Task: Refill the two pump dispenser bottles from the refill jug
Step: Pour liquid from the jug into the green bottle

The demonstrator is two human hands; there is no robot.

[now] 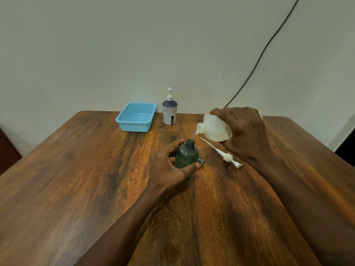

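My left hand (169, 166) curls round the one green bottle (187, 154) – thumb on its near side, fingers behind – standing upright and uncapped near the middle of the table (76, 179). My right hand (244, 131) grips the single jug (213, 127) from above, tilted spout-down just over the bottle's mouth, a thin stream (194, 134) running in. One loose white pump (227, 157) lies flat just right of the bottle, under my right wrist. The second bottle (169, 112) – pump on – stands at the far edge, beside one blue basket (134, 128) to its left.
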